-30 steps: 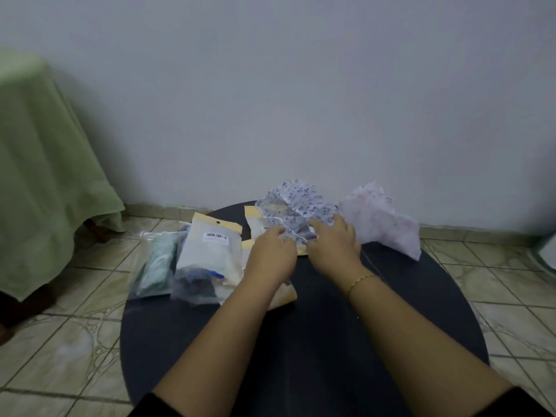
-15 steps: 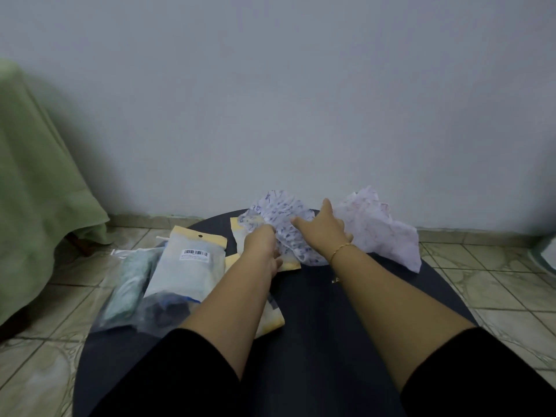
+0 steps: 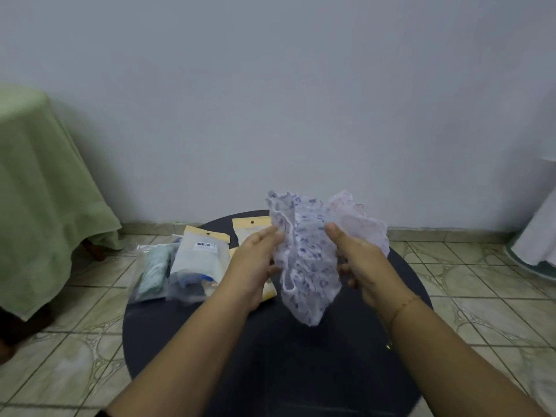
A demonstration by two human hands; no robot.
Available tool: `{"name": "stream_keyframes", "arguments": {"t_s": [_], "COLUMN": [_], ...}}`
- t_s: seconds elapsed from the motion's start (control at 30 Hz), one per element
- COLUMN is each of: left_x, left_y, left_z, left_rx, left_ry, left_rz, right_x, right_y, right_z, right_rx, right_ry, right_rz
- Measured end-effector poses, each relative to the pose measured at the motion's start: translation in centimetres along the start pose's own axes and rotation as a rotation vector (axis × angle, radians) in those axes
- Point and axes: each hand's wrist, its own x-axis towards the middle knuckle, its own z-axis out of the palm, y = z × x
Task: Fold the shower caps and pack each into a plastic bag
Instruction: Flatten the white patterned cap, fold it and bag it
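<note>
Holding: both hands have the blue-patterned shower cap [image 3: 307,266] lifted above the round dark table [image 3: 270,356], between them.
Left hand [image 3: 255,263]: at the cap's left edge, fingers fairly straight along the frilled rim, thumb side toward the camera (whether it pinches the fabric I cannot tell).
Right hand [image 3: 358,260]: at the cap's right side, thumb up against the fabric, lower fingers curled in behind it, gripping the cap.
Cap shape: crumpled and hanging loose, its lower end drooping toward the tabletop but not touching it.
Pink shower cap [image 3: 361,227]: lies behind the right hand at the table's far edge, partly hidden.
Packed bags: a bag with a barcode label [image 3: 201,257] and a bag with green contents [image 3: 153,272] lie on the table's left side, overlapping.
Empty-looking bag [image 3: 249,230]: yellow header card, behind the left hand.
Surroundings: green cloth [image 3: 39,191] draped at the left, tiled floor [image 3: 481,290] around.
</note>
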Motion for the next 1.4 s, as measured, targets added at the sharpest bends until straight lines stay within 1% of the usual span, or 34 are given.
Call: {"name": "stream_keyframes", "arguments": {"t_s": [0.07,0.13,0.2,0.27,0.37,0.47,0.6,0.7,0.77,0.87,0.97,1.07,1.13,1.2,1.23,1.3,1.33,1.4], "left_x": [-1.9,-3.7,-5.3,-6.4,-6.8,-6.7,-5.9,-5.5,-5.1,-4.6,-4.4,-4.7,-4.9,-5.1,-5.1,-5.3,-5.4,-5.6], "left_y": [-1.5,-2.8,-4.0,-5.2,-6.4,-6.1,-6.1,-6.2,-6.5,-6.8,-7.0,-7.2,-7.6,-8.1,-8.3,-8.5,-8.6,-8.7], "left_z": [-0.2,-0.3,-0.3,-0.4,-0.6,-1.0,-2.4,-3.2,-3.9,-5.2,-5.7,-5.4,-5.1,-5.0,-4.9,-4.7,-4.6,-4.3], "left_rx": [0.053,0.103,0.055,0.001,0.006,0.008,0.008,0.059,0.160,0.448,0.662,0.883,1.045,1.052,1.039,1.096,1.128,1.133], "left_ry": [-0.047,-0.099,-0.109,-0.085,-0.062,0.003,0.078,0.120,0.165,0.271,0.303,0.226,0.210,0.185,0.143,0.052,0.014,-0.037], "left_rz": [-0.052,-0.148,-0.243,-0.282,-0.278,-0.250,-0.246,-0.239,-0.198,-0.091,-0.061,-0.103,-0.049,0.106,0.220,0.411,0.453,0.435], "right_x": [-2.2,-3.9,-5.3,-6.2,-6.7,-6.7,-5.8,-5.3,-5.1,-4.7,-4.4,-4.2,-4.2,-4.1,-4.1,-4.3,-4.4,-4.6], "right_y": [1.3,2.8,4.3,5.6,6.3,6.8,7.9,8.4,8.7,9.1,9.5,9.9,10.2,10.3,10.3,10.2,10.1,10.0], "right_z": [-0.9,-1.4,-1.6,-1.9,-2.5,-3.6,-5.1,-5.8,-6.4,-7.3,-8.0,-8.4,-8.2,-7.9,-7.7,-7.4,-7.3,-7.3], "right_rx": [0.006,0.050,0.106,0.162,0.233,0.276,0.276,0.263,0.241,0.143,0.007,-0.172,-0.227,-0.215,-0.195,-0.171,-0.177,-0.194], "right_ry": [-0.050,-0.079,-0.033,0.012,0.033,0.079,0.162,0.166,0.163,0.206,0.256,0.302,0.308,0.301,0.300,0.285,0.263,0.179], "right_rz": [0.058,0.077,0.086,0.083,0.066,0.068,0.161,0.226,0.274,0.326,0.314,0.210,0.144,0.120,0.121,0.123,0.131,0.163]}}
